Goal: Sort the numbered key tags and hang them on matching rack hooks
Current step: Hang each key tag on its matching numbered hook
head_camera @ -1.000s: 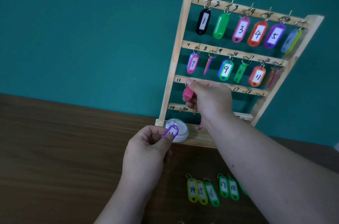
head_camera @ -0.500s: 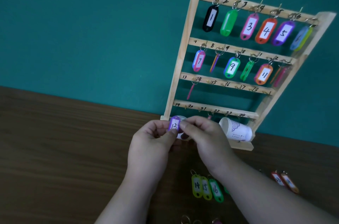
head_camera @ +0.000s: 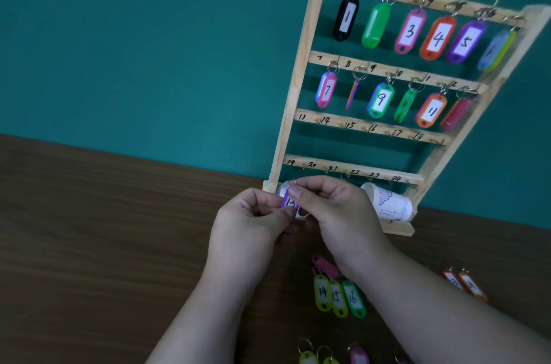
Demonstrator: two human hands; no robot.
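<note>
- Low by the foot of the rack, both hands meet on the purple plastic key tag marked 13 (head_camera: 288,202). It is held in the air just above the dark wood-grain table (head_camera: 104,244).
- Left hand (head_camera: 247,223): its thumb and forefinger are curled in a pinch on the tag's lower body, with the other fingers folded beneath. The written number faces the camera.
- Right hand (head_camera: 337,208): its fingertips are curled onto the tag's upper end, where a thin wire ring seems to sit. The ring is too small and blurred to be sure of.
- Handling, as a judgement: the tag looks very light, stiff and smooth-faced. It could swivel or slip from a loose pinch, but it is hardly fragile.
- Where to hold: the flat body gives the surest grip. The ring must meet the hook, so it is best left clear of the fingers.
- Pale wooden ladder-shaped rack (head_camera: 301,71): it stands against the teal wall (head_camera: 119,35). Its top two rails already carry tags.
- Third rail (head_camera: 369,128): it is lettered 13 to 18 and its small hooks are bare. The hook by the written 13, at the left end, looks like this tag's place.
- Three green tags numbered 14, 15 and 16 (head_camera: 338,296) lie side by side on the table near the right wrist. A pink tag (head_camera: 325,266) lies just beyond them.
- White paper cup (head_camera: 387,202): it lies on its side on the rack's base, just right of the hands.
</note>
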